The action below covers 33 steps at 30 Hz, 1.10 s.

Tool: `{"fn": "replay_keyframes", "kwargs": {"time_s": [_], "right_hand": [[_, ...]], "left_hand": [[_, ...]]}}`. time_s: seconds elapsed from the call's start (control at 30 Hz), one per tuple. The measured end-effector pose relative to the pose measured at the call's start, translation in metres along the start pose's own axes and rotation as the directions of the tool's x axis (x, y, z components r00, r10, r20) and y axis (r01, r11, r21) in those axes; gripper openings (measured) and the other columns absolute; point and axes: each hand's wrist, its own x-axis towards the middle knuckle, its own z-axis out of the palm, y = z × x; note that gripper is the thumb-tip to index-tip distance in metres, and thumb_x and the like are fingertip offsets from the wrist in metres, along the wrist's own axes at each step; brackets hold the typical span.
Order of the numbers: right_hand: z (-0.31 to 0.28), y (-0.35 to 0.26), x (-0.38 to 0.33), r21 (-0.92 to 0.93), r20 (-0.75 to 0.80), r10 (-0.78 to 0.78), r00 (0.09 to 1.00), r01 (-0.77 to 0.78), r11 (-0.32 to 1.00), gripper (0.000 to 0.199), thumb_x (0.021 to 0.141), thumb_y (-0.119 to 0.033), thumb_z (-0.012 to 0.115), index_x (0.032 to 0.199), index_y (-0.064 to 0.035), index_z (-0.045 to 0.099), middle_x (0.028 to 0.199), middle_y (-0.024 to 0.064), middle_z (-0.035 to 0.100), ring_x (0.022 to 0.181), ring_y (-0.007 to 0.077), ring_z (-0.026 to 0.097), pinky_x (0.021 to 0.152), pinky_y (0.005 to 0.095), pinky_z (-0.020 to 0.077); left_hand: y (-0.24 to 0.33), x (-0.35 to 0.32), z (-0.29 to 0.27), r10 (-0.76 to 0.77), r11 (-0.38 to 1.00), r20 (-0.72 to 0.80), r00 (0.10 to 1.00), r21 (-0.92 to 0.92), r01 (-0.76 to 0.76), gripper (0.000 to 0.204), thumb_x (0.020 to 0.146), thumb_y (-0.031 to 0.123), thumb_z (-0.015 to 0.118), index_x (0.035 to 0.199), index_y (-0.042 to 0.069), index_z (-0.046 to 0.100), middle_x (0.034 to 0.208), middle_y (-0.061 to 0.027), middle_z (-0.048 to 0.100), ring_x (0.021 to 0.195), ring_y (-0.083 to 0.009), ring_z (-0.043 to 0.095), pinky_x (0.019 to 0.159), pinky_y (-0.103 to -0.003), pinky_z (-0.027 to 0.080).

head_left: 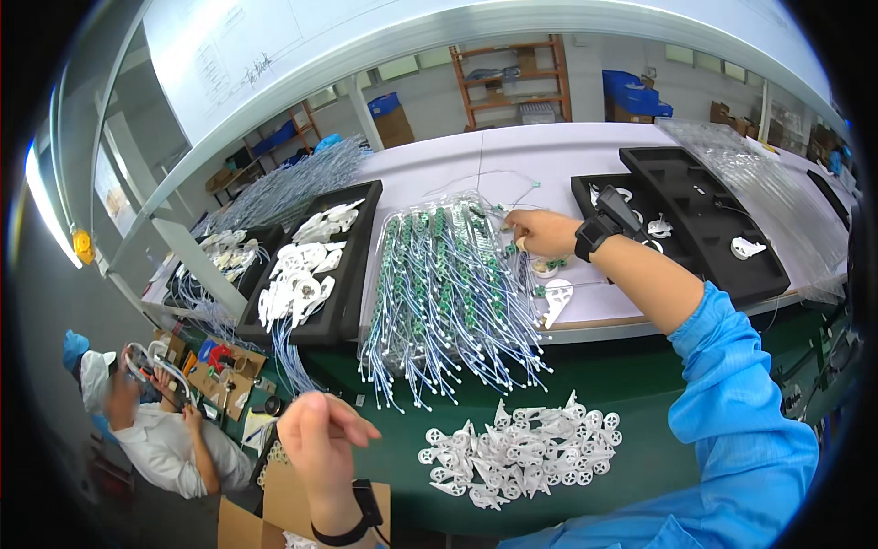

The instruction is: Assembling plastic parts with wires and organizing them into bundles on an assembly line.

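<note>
My right hand (546, 232) reaches over the right edge of a wide layer of small green circuit boards with blue-and-white wires (444, 274). Its fingers are pinched together, and whatever lies between them is too small to make out. Beside those fingers stand a small round container with green pieces (547, 266) and a white plastic part with a round end (556, 300). Low over the front of the bench, my left hand (320, 439) is raised, loosely bent, with nothing visible in it. To its right, many white plastic parts (521, 453) lie heaped on the green surface.
A black tray (364, 240) with white parts and trailing wires stands left; black trays (732, 229) with a few white parts stand right. Clear plastic sheeting (777, 174) lies beyond. Below left are a cardboard box (240, 523) and a co-worker in white (165, 448).
</note>
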Motion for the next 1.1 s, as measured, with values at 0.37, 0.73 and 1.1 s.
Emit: {"fn": "replay_keyframes", "kwargs": {"time_s": [0.37,0.73,1.1], "right_hand": [[0.003,0.011,0.027,-0.251,-0.156,0.313,0.937,-0.344,0.905,0.051,0.074,-0.031,0.064,0.109,0.0051,0.058,0.109,0.0263,0.060,0.105,0.0374,0.058,0.090,0.0384,0.0453],[-0.012,0.029,0.018,0.569,-0.204,0.521,0.829,-0.333,0.752,0.043,0.077,0.002,0.064,0.118,0.0065,0.051,0.088,0.0114,0.062,0.073,0.0159,0.063,0.054,0.0247,0.0487],[-0.048,-0.017,-0.019,0.931,0.065,0.485,0.872,-0.228,0.284,0.027,0.088,0.004,0.043,0.112,-0.0037,0.053,0.100,0.0052,0.060,0.091,0.0159,0.059,0.079,0.0339,0.0460]], "left_hand": [[-0.048,0.036,-0.047,-0.157,0.986,-0.123,0.980,0.035,0.162,0.037,0.096,0.019,0.046,0.066,0.000,0.054,0.051,-0.0056,0.050,0.039,-0.0117,0.047,0.043,-0.029,0.050],[-0.045,0.031,-0.053,-0.183,0.983,-0.131,0.974,0.011,0.186,0.036,0.096,0.021,0.046,0.066,0.002,0.054,0.048,-0.0050,0.048,0.039,-0.0119,0.046,0.043,-0.028,0.048],[-0.045,0.033,-0.052,-0.202,0.978,-0.088,0.975,-0.061,0.197,0.036,0.097,0.024,0.046,0.068,0.003,0.052,0.047,-0.0057,0.046,0.039,-0.0142,0.045,0.041,-0.030,0.046]]}}
